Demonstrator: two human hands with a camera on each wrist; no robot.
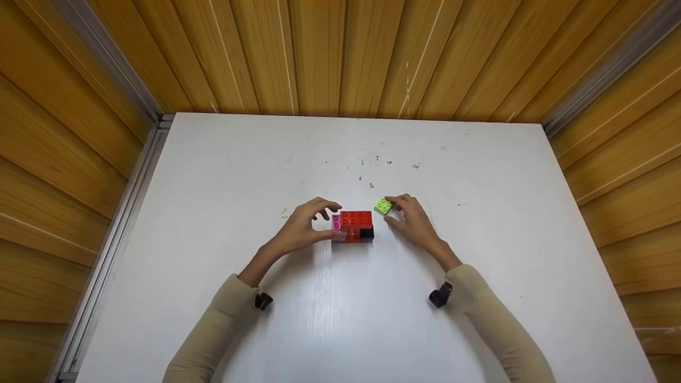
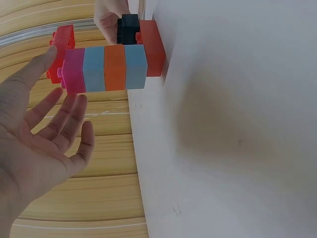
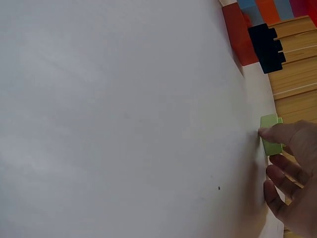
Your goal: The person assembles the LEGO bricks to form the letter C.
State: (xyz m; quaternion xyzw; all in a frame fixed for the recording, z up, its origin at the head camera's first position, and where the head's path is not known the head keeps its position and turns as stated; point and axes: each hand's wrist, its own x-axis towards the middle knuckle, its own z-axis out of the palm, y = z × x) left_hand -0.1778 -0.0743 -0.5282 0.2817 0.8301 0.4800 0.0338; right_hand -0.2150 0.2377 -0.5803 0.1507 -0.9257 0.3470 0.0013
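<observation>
A stacked build of toy building bricks stands near the middle, topped by a red brick (image 1: 356, 218) with a pink brick (image 1: 335, 222) at its left end. Blue and orange bricks (image 2: 114, 68) form the column under the pink one, and a black brick (image 3: 266, 48) sits at the right end. Around the left end is my left hand (image 1: 306, 226), thumb in front and fingers loosely bent behind; the thumb overlaps the red brick in the left wrist view. To the right, my right hand (image 1: 412, 219) pinches a light green brick (image 1: 383, 206) at the tabletop, thumb across its side.
The build and hands are on a white table (image 1: 213, 175) with small dark marks (image 1: 372, 162) beyond the bricks. Wood-plank walls (image 1: 319, 58) close off the back and both sides. A small black camera (image 1: 440, 295) is strapped at the right wrist.
</observation>
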